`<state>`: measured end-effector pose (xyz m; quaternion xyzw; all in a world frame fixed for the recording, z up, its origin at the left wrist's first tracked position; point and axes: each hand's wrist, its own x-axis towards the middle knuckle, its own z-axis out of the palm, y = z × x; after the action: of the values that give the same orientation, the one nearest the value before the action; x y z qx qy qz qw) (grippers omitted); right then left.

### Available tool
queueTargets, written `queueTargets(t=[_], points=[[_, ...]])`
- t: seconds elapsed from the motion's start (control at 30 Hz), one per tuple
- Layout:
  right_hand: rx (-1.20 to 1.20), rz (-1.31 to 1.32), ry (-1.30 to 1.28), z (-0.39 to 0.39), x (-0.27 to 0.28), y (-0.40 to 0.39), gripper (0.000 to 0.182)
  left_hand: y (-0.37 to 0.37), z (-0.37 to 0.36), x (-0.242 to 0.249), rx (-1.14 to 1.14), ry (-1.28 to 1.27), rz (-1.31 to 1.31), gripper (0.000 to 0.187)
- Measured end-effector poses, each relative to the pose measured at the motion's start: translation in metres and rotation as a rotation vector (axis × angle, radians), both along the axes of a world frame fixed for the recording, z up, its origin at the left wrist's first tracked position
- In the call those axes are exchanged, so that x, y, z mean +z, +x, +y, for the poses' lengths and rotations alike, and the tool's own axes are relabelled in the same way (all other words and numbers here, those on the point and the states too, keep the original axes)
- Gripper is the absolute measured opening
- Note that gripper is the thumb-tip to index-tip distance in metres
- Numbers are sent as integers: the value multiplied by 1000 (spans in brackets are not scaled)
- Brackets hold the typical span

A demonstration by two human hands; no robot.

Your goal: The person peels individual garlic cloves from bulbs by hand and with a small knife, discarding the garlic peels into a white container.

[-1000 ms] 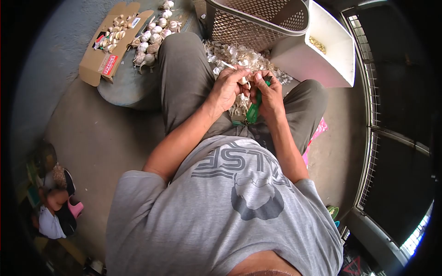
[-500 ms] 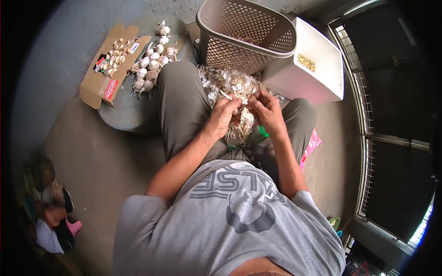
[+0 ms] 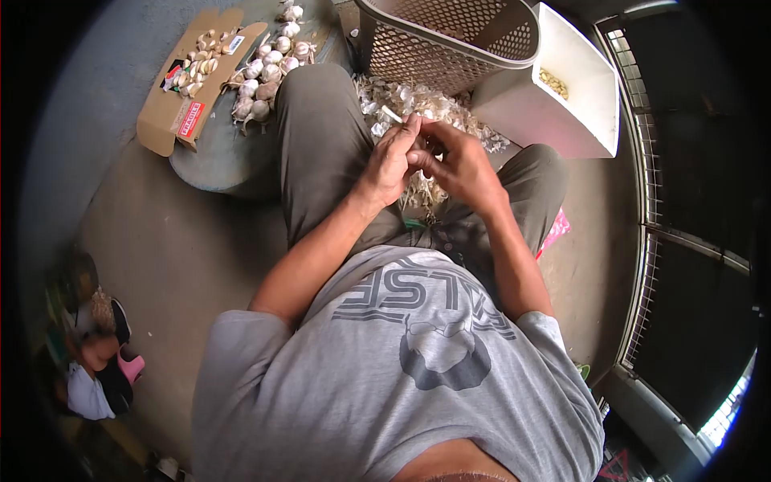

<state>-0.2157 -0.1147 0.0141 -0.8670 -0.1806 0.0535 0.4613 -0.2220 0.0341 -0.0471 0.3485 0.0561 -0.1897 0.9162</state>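
Observation:
My left hand point(image 3: 389, 166) is closed round a garlic bulb, whose pale stem point(image 3: 391, 114) sticks out past the fingertips. The bulb itself is mostly hidden between my hands. From the other side my right hand point(image 3: 464, 167) curls over it, fingers bent and thumb pressed against the left fingers. Beneath and beyond both hands, between my knees, lies a heap of papery garlic skins point(image 3: 450, 111).
At left, whole garlic bulbs point(image 3: 267, 80) and a cardboard box point(image 3: 165, 128) with loose cloves point(image 3: 193, 72) rest on a round surface point(image 3: 213, 173). Beyond the skins stand a perforated basket point(image 3: 418, 60) and a white box point(image 3: 522, 108) holding peeled cloves point(image 3: 552, 83).
My right hand has moved left and closed over the bulb against my left hand. The whole view has shifted, so the basket and boxes sit higher.

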Motion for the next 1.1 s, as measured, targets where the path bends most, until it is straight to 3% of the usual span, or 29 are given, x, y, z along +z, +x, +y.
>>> queueTargets(t=[0.03,0.13,0.53,0.73,0.93,1.1], points=[[8,-108,-3,5,-5,-5,41,-2,1,-2,-19,-40,17,41],[-27,76,-53,0,-5,-5,38,-3,1,1,-86,-85,48,39],[-28,25,-51,7,-22,-14,18,-8,4,-17,-95,-115,192,31],[-97,112,101,9,-18,-17,23,-11,1,-5,-69,54,159,33],[-55,107,189,11,-22,-16,27,-10,0,5,-35,-35,163,38],[-17,101,61,8,-17,-19,25,-10,2,-7,-89,-58,239,39]])
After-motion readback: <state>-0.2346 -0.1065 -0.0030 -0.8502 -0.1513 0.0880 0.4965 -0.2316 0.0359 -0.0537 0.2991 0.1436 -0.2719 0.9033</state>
